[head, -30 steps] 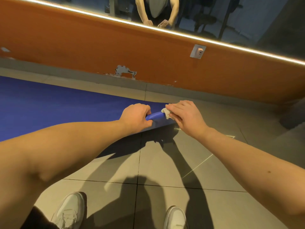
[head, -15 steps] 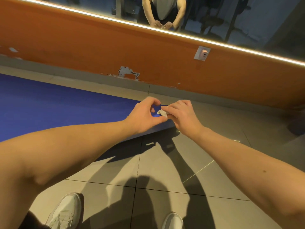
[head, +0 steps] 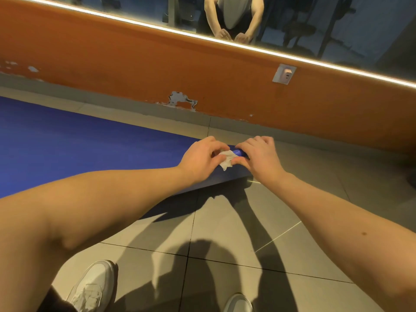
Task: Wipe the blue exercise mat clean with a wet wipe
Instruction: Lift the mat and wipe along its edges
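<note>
A person bent over the near corner of a blue exercise mat [head: 78,149], which lay flat on a grey tiled floor [head: 225,221] along the foot of the wall. A small white wet wipe [head: 226,159] was held over that corner. The left hand [head: 202,158] pinched one side of the wipe between curled fingers and thumb. The right hand [head: 258,158] held the other side, its thumb on the edge and its fingers bent over a small rounded blue thing [head: 238,152]. Whether that was the mat's curled-up corner could not be told.

The wipe looked crumpled, limp and very light. It would probably need opening out by its edges and pressing flat under the fingers, and it might tear if tugged. The mat looked soft and bendy, and its corner might lift under a stroke.

An orange wall panel [head: 135,64] ran close behind the mat, with a chipped patch [head: 182,101] and a wall socket [head: 284,74]. A mirror [head: 337,23] above it reflected the person. Two white shoes [head: 94,287] stood on the tiles near the mat's front edge. Nothing lay on the visible part of the mat.
</note>
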The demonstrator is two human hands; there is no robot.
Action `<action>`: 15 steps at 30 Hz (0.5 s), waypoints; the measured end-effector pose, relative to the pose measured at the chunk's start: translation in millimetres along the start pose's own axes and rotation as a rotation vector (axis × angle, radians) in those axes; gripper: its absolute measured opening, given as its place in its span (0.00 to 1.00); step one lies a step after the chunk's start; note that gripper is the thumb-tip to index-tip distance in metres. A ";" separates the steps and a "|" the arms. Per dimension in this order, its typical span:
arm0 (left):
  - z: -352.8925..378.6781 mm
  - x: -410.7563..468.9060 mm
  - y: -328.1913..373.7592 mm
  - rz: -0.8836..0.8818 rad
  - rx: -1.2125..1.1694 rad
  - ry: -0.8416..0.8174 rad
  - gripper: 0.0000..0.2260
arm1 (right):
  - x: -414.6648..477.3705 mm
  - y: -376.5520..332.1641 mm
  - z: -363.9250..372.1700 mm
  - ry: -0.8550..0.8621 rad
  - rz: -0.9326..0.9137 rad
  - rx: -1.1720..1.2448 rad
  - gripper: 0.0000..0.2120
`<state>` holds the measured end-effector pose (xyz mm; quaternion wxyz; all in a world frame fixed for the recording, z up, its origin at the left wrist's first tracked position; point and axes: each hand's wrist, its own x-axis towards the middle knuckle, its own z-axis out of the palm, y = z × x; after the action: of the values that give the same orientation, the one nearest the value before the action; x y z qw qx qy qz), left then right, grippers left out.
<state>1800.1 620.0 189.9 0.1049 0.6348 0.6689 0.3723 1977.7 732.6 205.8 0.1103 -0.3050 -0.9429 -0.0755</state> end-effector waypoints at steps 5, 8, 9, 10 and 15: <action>5.4 -10.7 -7.5 -0.012 0.140 -0.069 0.10 | 4.6 -5.5 0.4 -0.248 -0.066 0.138 0.24; 5.6 -11.7 -7.8 -0.039 0.157 -0.063 0.10 | 4.7 -8.6 -1.0 -0.244 -0.068 0.136 0.21; 5.8 -10.6 -6.8 -0.045 0.163 -0.051 0.09 | 5.0 -8.2 -1.8 -0.241 -0.060 0.153 0.21; 6.3 -9.8 -5.2 -0.055 0.171 -0.036 0.09 | 4.8 -6.9 -2.6 -0.251 -0.058 0.175 0.21; 3.2 -10.4 -10.1 -0.134 0.195 0.004 0.06 | -0.2 -4.2 -6.6 -0.287 -0.061 0.177 0.21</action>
<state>1796.1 612.3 177.8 0.0657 0.5951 0.7431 0.2989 1976.5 727.7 211.8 -0.0015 -0.2729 -0.9608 0.0490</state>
